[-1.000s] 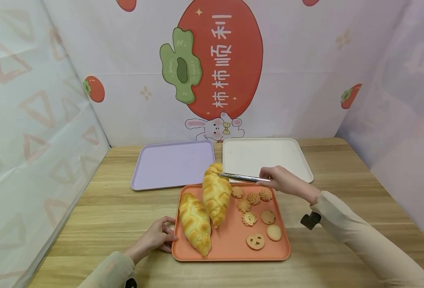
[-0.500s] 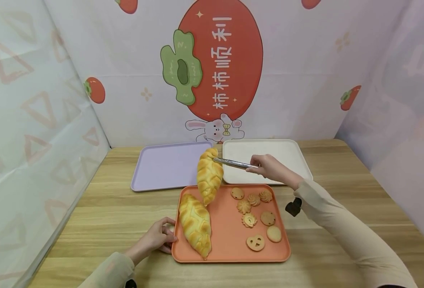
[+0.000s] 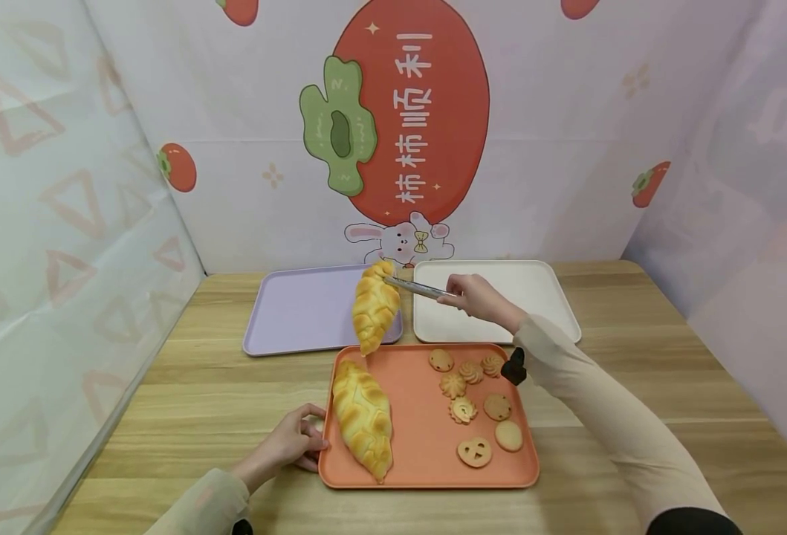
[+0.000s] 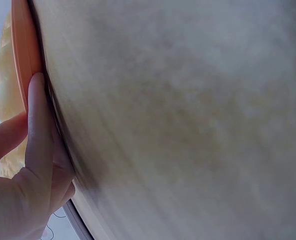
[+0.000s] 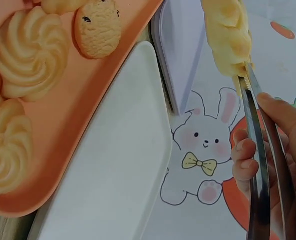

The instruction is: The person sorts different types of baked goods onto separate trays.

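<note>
In the head view my right hand (image 3: 476,297) grips metal tongs (image 3: 420,288). The tongs pinch one end of a braided bread loaf (image 3: 374,306), which hangs over the right part of the lilac tray (image 3: 293,312). The right wrist view shows the tongs' tips closed on the loaf (image 5: 229,37). My left hand (image 3: 293,437) holds the left edge of the orange tray (image 3: 426,468), its thumb and a finger at the rim in the left wrist view. A second braided loaf (image 3: 363,420) lies on the left side of that tray.
On the orange tray's right half lie several biscuits, among them a pretzel-shaped one (image 3: 475,452). Behind it stands a white tray (image 3: 500,279), beside the lilac one. Printed cloth (image 3: 540,148) encloses the back and sides of the wooden table (image 3: 186,386).
My right hand has carried the loaf in the tongs up, back and to the left, from above the orange tray to over the lilac tray. My left hand has stayed in place.
</note>
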Tool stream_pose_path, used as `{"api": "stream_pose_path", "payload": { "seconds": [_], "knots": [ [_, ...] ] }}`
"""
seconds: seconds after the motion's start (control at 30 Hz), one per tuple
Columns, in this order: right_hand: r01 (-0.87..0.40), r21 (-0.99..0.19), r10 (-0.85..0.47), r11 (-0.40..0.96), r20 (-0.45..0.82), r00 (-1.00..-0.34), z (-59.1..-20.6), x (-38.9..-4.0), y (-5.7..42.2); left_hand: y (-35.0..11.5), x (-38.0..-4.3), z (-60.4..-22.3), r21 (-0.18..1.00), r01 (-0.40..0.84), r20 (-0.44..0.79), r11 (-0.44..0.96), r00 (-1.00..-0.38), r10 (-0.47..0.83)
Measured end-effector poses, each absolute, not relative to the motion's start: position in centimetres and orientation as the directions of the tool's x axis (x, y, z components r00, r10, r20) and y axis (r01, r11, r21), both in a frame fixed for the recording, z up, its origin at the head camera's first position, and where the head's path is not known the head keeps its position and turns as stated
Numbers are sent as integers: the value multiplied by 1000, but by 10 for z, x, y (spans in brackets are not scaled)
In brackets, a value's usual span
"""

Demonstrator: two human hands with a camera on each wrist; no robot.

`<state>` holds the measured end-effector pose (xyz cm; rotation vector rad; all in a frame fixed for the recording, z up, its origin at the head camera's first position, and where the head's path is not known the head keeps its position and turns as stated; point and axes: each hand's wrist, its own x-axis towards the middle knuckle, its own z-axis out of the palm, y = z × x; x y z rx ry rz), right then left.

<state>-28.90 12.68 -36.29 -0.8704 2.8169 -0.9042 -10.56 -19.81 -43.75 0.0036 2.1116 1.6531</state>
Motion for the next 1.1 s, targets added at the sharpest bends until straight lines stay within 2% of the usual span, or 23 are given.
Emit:
{"api": "stream_pose_path", "payload": {
  "seconds": [0.63,1.1],
  "knots": [
    [-380,-567,-437,731,39,-899,-383,-317,99,-198,-105,-439,919,-282,-355,277,-897,265],
    [-357,-555,-426,751,5,-905,-396,-319,89,-198,-105,-439,917,-279,-357,284,-893,273]
  ]
}}
